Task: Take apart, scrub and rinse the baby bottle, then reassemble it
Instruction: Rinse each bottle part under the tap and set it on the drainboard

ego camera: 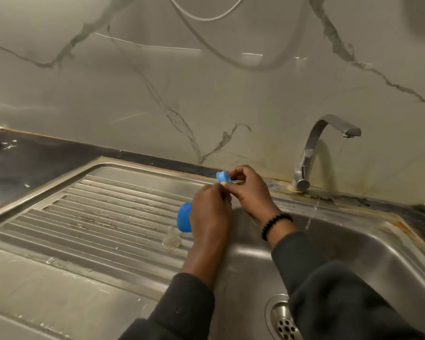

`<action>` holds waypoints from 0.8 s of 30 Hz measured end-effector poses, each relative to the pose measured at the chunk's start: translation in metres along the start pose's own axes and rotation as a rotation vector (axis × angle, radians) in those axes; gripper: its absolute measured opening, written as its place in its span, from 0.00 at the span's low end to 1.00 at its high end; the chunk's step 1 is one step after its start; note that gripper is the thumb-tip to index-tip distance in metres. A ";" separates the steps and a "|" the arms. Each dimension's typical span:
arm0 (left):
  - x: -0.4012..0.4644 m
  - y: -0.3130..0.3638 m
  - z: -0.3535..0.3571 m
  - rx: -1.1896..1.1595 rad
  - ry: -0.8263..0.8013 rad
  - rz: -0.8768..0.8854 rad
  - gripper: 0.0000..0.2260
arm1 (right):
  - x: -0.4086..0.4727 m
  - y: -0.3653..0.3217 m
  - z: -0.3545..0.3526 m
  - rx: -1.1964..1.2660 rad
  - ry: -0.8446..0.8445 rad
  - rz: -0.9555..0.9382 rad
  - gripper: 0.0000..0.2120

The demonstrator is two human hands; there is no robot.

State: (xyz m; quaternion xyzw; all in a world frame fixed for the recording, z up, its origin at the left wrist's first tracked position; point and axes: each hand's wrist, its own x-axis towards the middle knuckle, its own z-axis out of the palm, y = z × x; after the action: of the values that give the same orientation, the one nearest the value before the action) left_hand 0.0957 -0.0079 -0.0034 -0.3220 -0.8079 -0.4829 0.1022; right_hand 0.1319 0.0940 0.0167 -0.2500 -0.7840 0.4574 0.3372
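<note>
While water trickles from the tap [339, 133], right hand [249, 190] pinches a blue ring [222, 176] above the drainboard [84, 212]; left hand [210, 214] grips something hidden. Teat [171, 240] and blue cap [184, 218] lie on the drainboard. Ring probably light, stiff, slippery when wet; hold by the rim.

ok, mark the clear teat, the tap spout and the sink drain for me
clear teat [171, 241]: head view, on its base flange, on the drainboard.
tap spout [339, 123]: head view, on the top of the curved neck.
sink drain [284, 320]: head view, on the metal strainer.
</note>
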 end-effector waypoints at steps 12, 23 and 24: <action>0.039 -0.097 -0.089 0.124 0.078 -0.474 0.10 | -0.016 0.025 0.044 -0.394 -0.168 -0.112 0.11; 0.040 -0.099 -0.080 0.154 0.094 -0.484 0.08 | -0.015 0.026 0.039 -0.328 -0.102 -0.054 0.12; 0.040 -0.093 -0.078 0.144 0.141 -0.450 0.07 | -0.017 0.025 0.033 -0.308 -0.037 -0.062 0.09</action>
State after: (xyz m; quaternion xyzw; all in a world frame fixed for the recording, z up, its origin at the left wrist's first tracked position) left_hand -0.0045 -0.0874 -0.0106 -0.0916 -0.8825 -0.4559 0.0710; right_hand 0.1203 0.0754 -0.0226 -0.2661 -0.8582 0.3256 0.2945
